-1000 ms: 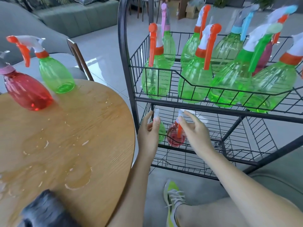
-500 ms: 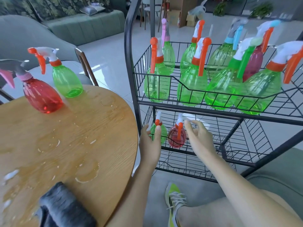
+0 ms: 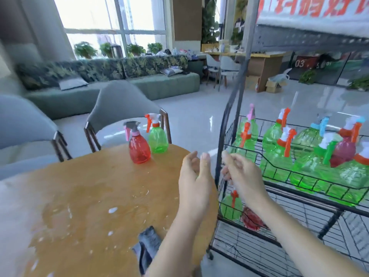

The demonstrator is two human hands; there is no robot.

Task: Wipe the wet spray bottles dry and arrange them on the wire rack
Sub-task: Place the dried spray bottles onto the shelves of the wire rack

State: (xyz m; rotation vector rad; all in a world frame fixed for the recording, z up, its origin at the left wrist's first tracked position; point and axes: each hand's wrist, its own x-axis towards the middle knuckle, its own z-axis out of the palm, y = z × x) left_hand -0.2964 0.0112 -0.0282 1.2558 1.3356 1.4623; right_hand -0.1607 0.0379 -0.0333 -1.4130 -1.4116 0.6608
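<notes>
A red spray bottle (image 3: pixel 139 150) with a pink and grey head and a green spray bottle (image 3: pixel 158 139) with an orange trigger stand at the far edge of the round wooden table (image 3: pixel 83 196). My left hand (image 3: pixel 194 177) and my right hand (image 3: pixel 242 176) hover empty, fingers relaxed, between the table and the black wire rack (image 3: pixel 225 140). The rack's upper basket (image 3: pixel 279 172) holds several green bottles and a dark red one. On the lower shelf stand a small green bottle (image 3: pixel 229 208) and a red bottle (image 3: pixel 252 219), partly behind my right wrist.
Water puddles (image 3: pixel 113 209) lie across the table top. A grey cloth (image 3: pixel 146 247) sits at the table's near edge. Two grey chairs (image 3: pixel 119 108) stand behind the table, with a green sofa (image 3: pixel 111 86) beyond. My knee is at the bottom right.
Both hands have left the two bottles on the lower shelf and risen to the level of the table edge. The view has tilted up, showing the room.
</notes>
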